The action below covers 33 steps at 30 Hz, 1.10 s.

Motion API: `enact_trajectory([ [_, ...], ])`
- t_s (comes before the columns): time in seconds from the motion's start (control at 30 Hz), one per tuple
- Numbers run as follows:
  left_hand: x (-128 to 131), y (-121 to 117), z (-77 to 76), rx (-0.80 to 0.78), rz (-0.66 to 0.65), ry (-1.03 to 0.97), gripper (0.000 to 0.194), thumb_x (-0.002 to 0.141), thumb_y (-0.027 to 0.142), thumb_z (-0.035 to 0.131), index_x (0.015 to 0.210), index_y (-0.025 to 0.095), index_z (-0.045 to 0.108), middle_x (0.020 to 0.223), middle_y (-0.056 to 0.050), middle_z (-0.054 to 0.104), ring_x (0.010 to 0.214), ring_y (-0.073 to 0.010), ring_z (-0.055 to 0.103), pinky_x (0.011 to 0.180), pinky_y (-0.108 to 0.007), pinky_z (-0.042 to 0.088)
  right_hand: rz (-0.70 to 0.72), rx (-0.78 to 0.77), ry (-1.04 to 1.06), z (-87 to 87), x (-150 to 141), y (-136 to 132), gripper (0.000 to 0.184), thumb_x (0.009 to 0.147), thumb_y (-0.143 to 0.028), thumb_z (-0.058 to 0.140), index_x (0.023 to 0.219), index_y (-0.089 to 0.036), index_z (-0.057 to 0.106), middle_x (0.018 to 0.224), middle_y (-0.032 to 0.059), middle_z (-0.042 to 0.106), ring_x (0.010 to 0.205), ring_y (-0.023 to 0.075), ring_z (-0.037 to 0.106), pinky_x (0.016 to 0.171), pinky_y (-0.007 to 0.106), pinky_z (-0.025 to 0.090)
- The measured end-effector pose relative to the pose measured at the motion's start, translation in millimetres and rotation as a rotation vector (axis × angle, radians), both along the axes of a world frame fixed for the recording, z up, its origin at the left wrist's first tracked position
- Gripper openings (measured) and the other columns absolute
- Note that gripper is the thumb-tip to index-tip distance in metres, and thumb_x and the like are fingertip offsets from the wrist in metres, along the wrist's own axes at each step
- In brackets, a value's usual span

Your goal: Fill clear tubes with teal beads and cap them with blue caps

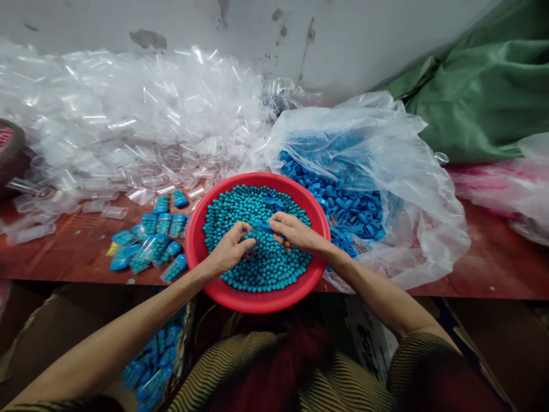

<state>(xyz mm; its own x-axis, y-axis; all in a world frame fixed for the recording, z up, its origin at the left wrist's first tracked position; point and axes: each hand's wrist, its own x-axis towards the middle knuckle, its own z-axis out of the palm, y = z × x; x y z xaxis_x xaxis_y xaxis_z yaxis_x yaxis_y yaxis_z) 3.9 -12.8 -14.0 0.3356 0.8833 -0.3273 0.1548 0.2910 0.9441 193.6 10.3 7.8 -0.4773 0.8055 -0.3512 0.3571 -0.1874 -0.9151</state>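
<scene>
Over at the far left, a dark bowl (17,154) of pink beads (5,136) sits by the edge of my view, next to a great heap of clear plastic tubes (141,109) spilling onto the reddish desk (77,252). In front of the heap lies a cluster of blue-capped containers (160,246) with beads inside, some touching one another; more blue things (150,372) lie below the desk. Then comes the red basin (257,303), full of teal beads (261,274), and both hands are over it. The left hand (229,249) has thumb and fingers bent in a pinch around a small clear container (256,234), beads showing through it. The right hand (297,232) is closed at the fingertips on a blue cap (264,226), right up against that container. Another blue piece (274,201) rests on the beads behind. Just beside the basin, blue caps (343,200) spill out of a filmy plastic bag (420,194); farther right, there's green fabric (476,109) and a pink-tinged plastic bundle (493,186).
</scene>
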Motion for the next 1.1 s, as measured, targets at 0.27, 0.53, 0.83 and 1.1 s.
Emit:
enact_trajectory([
  [0.27, 0.0, -9.0, -0.9, 0.136, 0.024, 0.194, 0.024, 0.075, 0.029, 0.051, 0.095, 0.021, 0.041, 0.085, 0.001, 0.052, 0.054, -0.0086, 0.051, 0.045, -0.022, 0.045, 0.182, -0.055, -0.168, -1.9, 15.0, 0.8, 0.016, 0.085, -0.032, 0.050, 0.076, -0.019, 0.045, 0.051, -0.0093, 0.044, 0.033, 0.0046, 0.038, 0.031, 0.016, 0.029],
  [0.53, 2.7, -9.7, -0.3, 0.173, -0.053, 0.151, 0.031, 0.078, 0.029, 0.051, 0.106, 0.021, 0.042, 0.089, 0.000, 0.053, 0.059, -0.0098, 0.053, 0.047, -0.022, 0.047, 0.011, -0.217, 0.191, -0.4, 5.0, -4.3, 0.027, 0.080, -0.044, 0.055, 0.077, -0.020, 0.043, 0.049, -0.0116, 0.039, 0.034, 0.0035, 0.030, 0.034, 0.016, 0.038],
  [0.83, 6.2, -10.8, 2.8, 0.160, -0.025, 0.023, 0.051, 0.078, 0.030, 0.053, 0.125, 0.018, 0.037, 0.075, 0.003, 0.050, 0.053, -0.0095, 0.052, 0.044, -0.022, 0.046, 0.072, -0.432, 0.477, -15.8, -0.1, -1.4, 0.039, 0.075, -0.051, 0.063, 0.072, -0.020, 0.039, 0.046, -0.0125, 0.037, 0.033, 0.0017, 0.026, 0.036, 0.017, 0.043],
  [1.1, 3.8, -13.3, 1.6, 0.126, -0.035, -0.005, 0.057, 0.078, 0.029, 0.055, 0.131, 0.020, 0.036, 0.073, 0.003, 0.050, 0.050, -0.0081, 0.050, 0.041, -0.020, 0.045, -0.006, -0.443, 0.486, -13.6, -5.7, -6.4, 0.040, 0.074, -0.049, 0.065, 0.072, -0.019, 0.040, 0.046, -0.0129, 0.039, 0.034, 0.0013, 0.028, 0.041, 0.021, 0.051],
])
